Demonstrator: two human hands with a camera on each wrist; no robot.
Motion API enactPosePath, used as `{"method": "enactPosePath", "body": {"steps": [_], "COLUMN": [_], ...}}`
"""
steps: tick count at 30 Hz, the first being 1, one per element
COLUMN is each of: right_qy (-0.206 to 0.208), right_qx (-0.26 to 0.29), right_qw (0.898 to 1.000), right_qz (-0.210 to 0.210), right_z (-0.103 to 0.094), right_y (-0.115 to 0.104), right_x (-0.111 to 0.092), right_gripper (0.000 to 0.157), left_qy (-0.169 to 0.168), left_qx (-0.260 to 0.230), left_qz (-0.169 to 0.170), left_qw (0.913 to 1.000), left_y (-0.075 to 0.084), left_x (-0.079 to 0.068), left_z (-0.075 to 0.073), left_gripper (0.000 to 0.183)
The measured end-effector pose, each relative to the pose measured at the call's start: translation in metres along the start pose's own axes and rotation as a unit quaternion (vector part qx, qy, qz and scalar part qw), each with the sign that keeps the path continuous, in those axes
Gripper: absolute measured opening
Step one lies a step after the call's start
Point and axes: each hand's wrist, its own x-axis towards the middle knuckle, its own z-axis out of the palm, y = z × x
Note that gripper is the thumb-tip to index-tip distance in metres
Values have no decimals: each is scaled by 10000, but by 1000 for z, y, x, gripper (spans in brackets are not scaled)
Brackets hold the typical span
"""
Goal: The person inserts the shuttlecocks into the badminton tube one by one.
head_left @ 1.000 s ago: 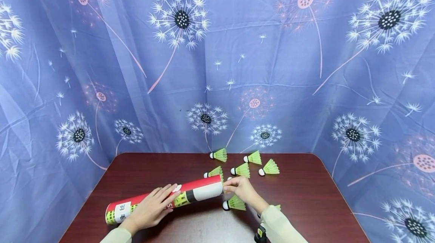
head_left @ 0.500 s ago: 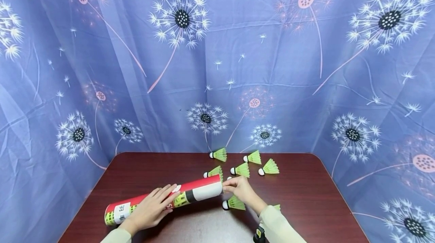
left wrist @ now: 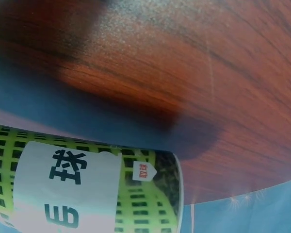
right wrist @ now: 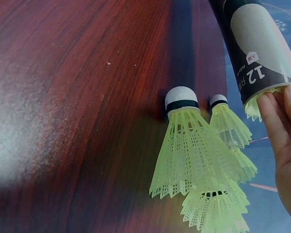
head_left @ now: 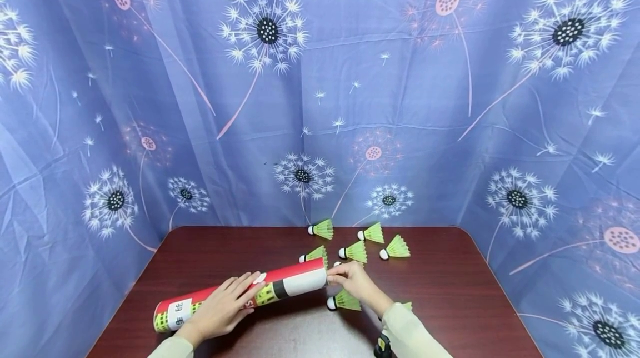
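Note:
A long shuttlecock tube (head_left: 300, 282), red, white and black with lime patches, slants across the table in the head view. My left hand (head_left: 224, 308) lies over its middle, fingers across the top and thumb on the near side, gripping it. At the tube's right end my right hand (head_left: 360, 284) has thumb and fingers pinched together at the mouth. In the right wrist view, the lime skirt of a shuttlecock (right wrist: 253, 108) shows at the rim by those fingertips; the rest is hidden. The left wrist view shows the tube's far end (left wrist: 150, 194) but no fingers.
Several lime shuttlecocks with white heads lie on the dark red table (head_left: 440, 291), such as one shuttlecock (head_left: 345, 300) below the right hand and another shuttlecock (head_left: 396, 247) to its upper right. A patterned blue curtain (head_left: 340, 97) hangs behind the table.

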Motion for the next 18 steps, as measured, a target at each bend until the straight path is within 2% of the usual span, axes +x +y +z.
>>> {"method": "enactPosePath", "body": {"steps": [5, 12, 18], "right_qy": [-124, -203, -128], "right_qx": [115, 408, 419], "right_qw": [9998, 9990, 9990], "right_qz": [-70, -20, 45], "right_z": [-1, -12, -26], "right_y": [23, 27, 35], "right_x": [2, -1, -9], "right_gripper": [15, 19, 19], "left_qy": [3, 44, -129], "left_qx": [15, 66, -33], "left_qz": [16, 44, -110], "left_qw": [10000, 10000, 9999], "left_y": [-1, 0, 1], "left_x": [-1, 1, -2], "left_z": [1, -1, -2], "left_gripper": [73, 70, 64]}}
